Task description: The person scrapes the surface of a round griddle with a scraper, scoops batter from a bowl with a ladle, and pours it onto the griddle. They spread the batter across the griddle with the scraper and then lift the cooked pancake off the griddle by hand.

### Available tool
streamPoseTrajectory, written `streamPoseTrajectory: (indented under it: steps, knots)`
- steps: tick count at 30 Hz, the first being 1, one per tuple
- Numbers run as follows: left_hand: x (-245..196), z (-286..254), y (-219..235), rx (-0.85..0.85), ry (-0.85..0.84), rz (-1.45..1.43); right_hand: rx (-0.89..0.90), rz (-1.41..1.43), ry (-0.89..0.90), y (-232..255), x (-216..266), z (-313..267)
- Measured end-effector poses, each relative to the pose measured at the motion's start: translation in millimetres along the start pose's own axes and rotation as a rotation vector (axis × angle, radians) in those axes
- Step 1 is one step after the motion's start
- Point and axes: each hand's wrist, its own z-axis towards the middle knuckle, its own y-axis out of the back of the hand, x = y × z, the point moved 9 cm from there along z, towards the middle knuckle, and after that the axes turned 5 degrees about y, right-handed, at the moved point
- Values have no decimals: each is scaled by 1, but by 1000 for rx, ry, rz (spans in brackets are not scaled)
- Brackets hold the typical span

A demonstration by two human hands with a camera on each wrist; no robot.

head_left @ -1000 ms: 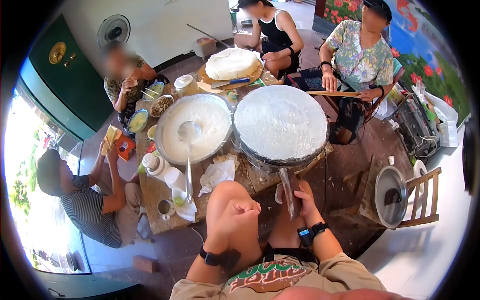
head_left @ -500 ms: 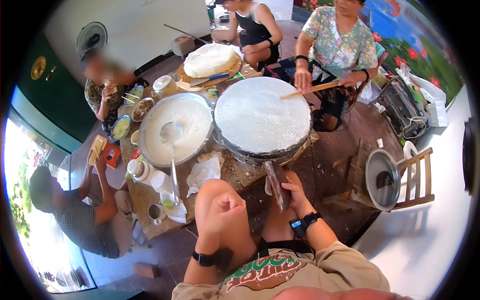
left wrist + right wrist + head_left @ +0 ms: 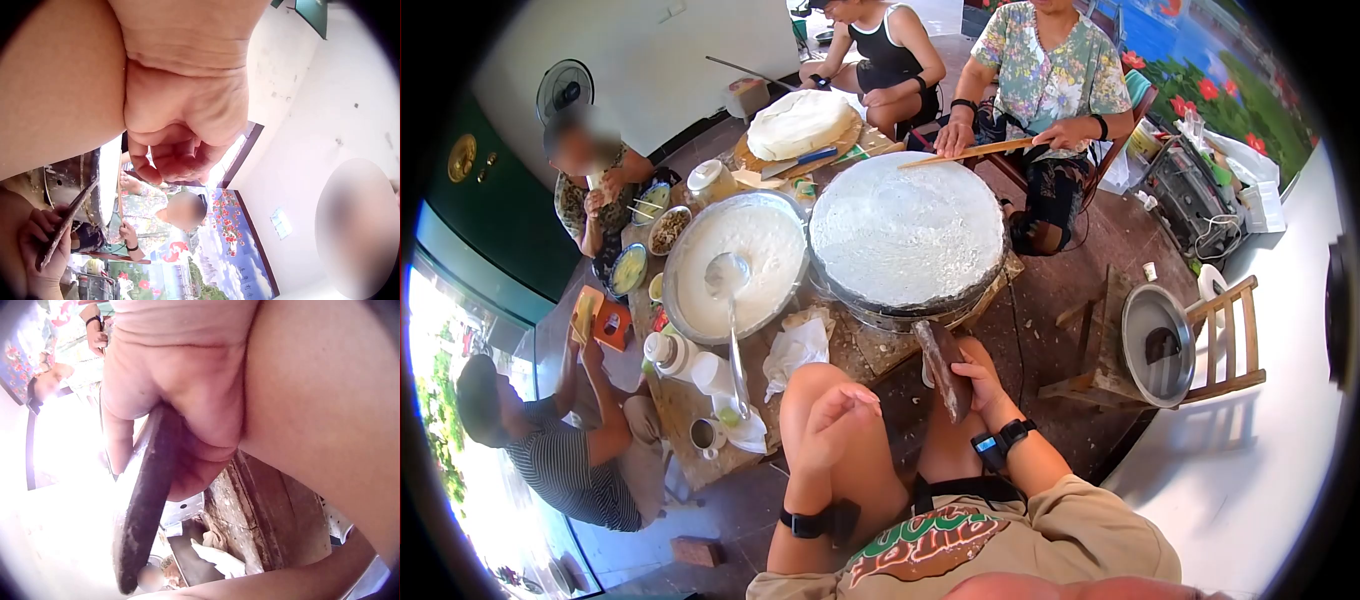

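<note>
My right hand (image 3: 978,382) grips a dark, flat wooden piece (image 3: 943,368) in front of the round griddle (image 3: 907,232); in the right wrist view the piece (image 3: 145,494) sticks out from between thumb and fingers. My left hand (image 3: 837,418) rests on my left knee, holding nothing, its fingers loosely curled, as the left wrist view of the hand (image 3: 184,125) also shows. Beyond the griddle, a seated person in a floral shirt holds a long wooden stick (image 3: 970,152) over its far edge. White batter coats the griddle's top.
Left of the griddle stands a big bowl of batter (image 3: 775,235) with a ladle (image 3: 735,340). Bottles (image 3: 668,352), a mug (image 3: 706,434) and a crumpled cloth (image 3: 797,352) lie near the table's front. A basin (image 3: 1157,346) sits on a chair at right. Several people sit around.
The view has shifted, so the table appears further left. The other person's stick has moved over the griddle. My left fingers have loosened slightly; my right hand keeps its grip.
</note>
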Motion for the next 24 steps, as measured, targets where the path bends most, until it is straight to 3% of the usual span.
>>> streamPoseTrajectory:
  steps: [9,12,24]
  knots:
    - [-3,-2,-4,-22,48,48,32,13,11,-10,3,-1]
    - [-12,3,-13,74,-59,-51,67,21,-11,-8,1,-1]
    - [-9,5,-13,31,-11,-63,-43,1,19,-2,1,0]
